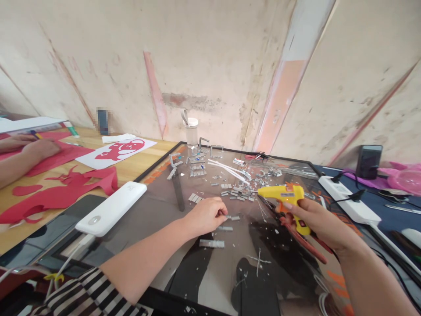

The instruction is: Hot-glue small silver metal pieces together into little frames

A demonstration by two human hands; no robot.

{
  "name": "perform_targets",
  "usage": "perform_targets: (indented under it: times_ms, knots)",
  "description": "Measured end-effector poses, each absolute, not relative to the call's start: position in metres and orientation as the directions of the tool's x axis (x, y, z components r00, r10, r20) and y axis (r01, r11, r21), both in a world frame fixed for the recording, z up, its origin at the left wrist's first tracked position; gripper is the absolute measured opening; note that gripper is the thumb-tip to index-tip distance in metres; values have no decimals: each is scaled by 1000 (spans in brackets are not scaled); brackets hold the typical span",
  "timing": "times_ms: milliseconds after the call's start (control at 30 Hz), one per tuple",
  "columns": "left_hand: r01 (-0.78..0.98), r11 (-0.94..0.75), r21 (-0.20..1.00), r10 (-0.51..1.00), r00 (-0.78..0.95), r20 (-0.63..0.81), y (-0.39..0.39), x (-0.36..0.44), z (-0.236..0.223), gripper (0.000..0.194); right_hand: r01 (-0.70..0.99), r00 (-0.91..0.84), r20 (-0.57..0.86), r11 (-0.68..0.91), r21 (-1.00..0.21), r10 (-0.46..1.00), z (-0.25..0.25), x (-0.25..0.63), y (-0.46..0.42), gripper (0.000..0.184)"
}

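Observation:
My right hand (312, 221) is wrapped round the grip of a yellow hot glue gun (283, 192), its nozzle pointing left over a pile of small grey pieces (241, 194). Red-handled pliers (297, 239) lie on the dark tabletop just under that hand. My left hand (207, 215) rests low over the table with its fingers curled into a pinch; what they hold, if anything, is hidden. Beside its fingertips lies a small grey strip (234, 218). Two more strips sit nearer to me, a thin one (225, 228) and a wider one (212, 243).
At left are a white power bank (112, 208) with a cable and red cut paper (66, 193), where another person's hands (39, 149) work. White glue sticks (230, 170), a lidded jar (192, 131) and small grey assemblies (197, 166) stand farther back. A power strip (350, 202) lies right.

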State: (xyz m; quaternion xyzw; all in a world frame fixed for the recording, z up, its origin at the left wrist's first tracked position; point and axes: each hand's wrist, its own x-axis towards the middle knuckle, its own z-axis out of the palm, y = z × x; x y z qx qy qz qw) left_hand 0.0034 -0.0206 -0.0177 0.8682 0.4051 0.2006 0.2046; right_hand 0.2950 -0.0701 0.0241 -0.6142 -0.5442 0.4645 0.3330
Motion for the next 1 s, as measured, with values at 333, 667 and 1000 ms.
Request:
perform_targets:
  times_ms: [333,667,1000]
  knots:
    - [620,-602,503,777,599,192,-18,4,-25,8,407,437,-156,-349,-844,886,19,345,-57,37]
    - [640,-584,500,791,588,172,-22,6,-18,7,775,436,-141,-450,-443,889,-2,361,-45,53]
    - [652,-582,487,793,588,160,-23,6,-16,5,958,242,262,-187,-217,934,7,324,-53,40]
